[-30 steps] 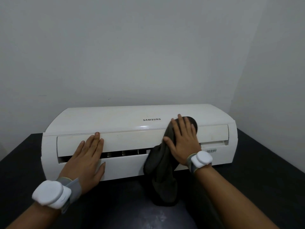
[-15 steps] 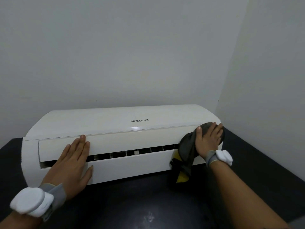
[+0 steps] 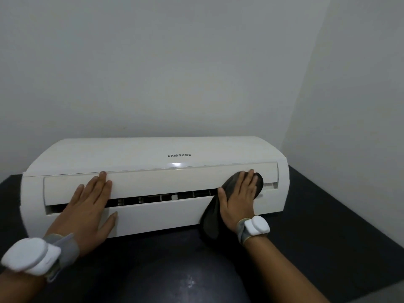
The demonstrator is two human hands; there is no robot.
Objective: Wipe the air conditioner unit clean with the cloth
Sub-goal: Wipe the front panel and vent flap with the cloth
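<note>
A white air conditioner unit (image 3: 153, 162) is set on a dark table (image 3: 328, 226), against the far wall. The left hand (image 3: 87, 211) is laid flat and released on the left part of the front flap (image 3: 153, 182), fingers spread, nothing grasped. A dark cloth (image 3: 213, 221) is pressed against the right part of the flap under the flat right hand (image 3: 239, 200); its lower end is draped down to the table. A white device (image 3: 256, 225) is strapped at each wrist.

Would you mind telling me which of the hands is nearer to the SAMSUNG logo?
Right, narrowly. The right hand presses the cloth below-right of the SAMSUNG logo; the left hand lies flat, farther below-left.
</note>
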